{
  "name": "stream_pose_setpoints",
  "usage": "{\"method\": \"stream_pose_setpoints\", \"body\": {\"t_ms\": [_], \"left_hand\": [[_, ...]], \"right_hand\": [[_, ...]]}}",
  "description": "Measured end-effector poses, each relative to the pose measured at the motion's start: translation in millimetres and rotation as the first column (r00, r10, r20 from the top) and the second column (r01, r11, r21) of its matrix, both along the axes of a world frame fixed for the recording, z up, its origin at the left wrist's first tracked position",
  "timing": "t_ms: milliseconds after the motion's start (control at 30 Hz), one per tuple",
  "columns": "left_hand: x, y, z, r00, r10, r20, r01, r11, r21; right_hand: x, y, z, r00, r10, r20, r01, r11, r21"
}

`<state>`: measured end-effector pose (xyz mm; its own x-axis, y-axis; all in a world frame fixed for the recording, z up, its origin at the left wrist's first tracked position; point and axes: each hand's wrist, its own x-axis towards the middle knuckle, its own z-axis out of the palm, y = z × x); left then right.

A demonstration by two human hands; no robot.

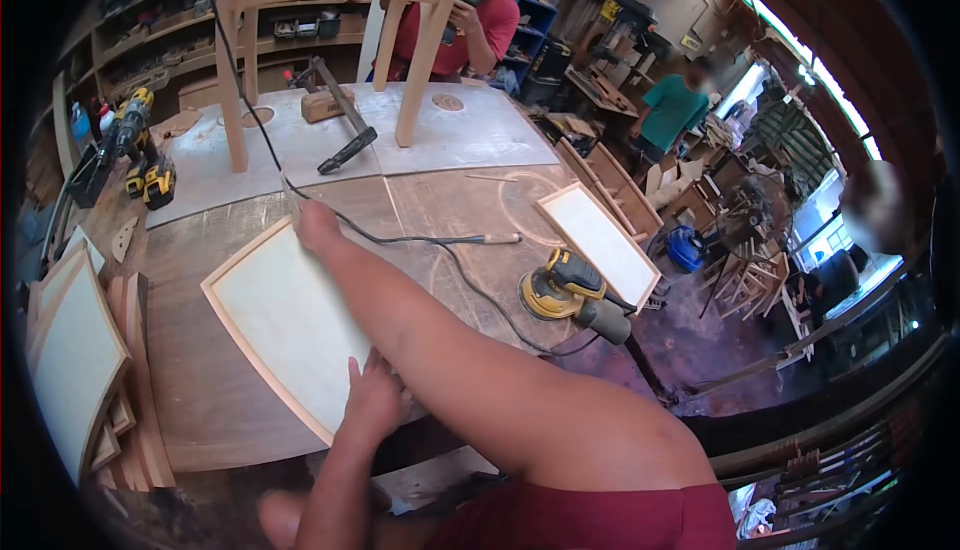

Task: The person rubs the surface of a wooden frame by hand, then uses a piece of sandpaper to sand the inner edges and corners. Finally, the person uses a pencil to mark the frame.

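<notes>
A pale panel with a light wooden frame (285, 325) lies on the worktable in front of me. My right hand (319, 227) is closed like a fist at the panel's far corner; what its fingers hold, if anything, is hidden. My left hand (376, 397) rests at the panel's near right edge, fingers apart, partly behind my right forearm. Past the right forearm, a black cord (400, 240) crosses the tabletop. A yellow and black sander (560, 290) sits to the right, close to a smaller framed panel (600, 240).
A wooden chair frame (410, 80) stands at the table's far side, beside a hammer (347, 150). Cordless drills (135, 130) lie at the left, above stacked framed panels (75, 360). A person in red (490, 30) is across the table; another in green (672, 110) stands farther back.
</notes>
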<state>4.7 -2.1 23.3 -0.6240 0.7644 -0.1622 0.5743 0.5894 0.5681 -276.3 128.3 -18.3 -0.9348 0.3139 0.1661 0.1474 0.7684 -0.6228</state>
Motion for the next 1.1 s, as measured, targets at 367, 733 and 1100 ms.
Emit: {"method": "stream_pose_setpoints", "body": {"t_ms": [367, 733, 1100], "left_hand": [[0, -11, 16, 0.998, -0.066, -0.007, 0.067, 0.994, 0.091], [-2, -15, -14, 0.994, -0.086, -0.060, 0.088, 0.996, 0.029], [-1, -12, -17, 0.997, -0.075, -0.030, 0.076, 0.997, 0.020]], "right_hand": [[41, 8, 0, 1.000, 0.002, -0.010, -0.002, 0.999, 0.045], [190, 49, -48, 0.967, 0.058, -0.249, -0.040, 0.996, 0.075], [117, 24, 4, 0.995, 0.071, -0.073, -0.064, 0.994, 0.089]]}}
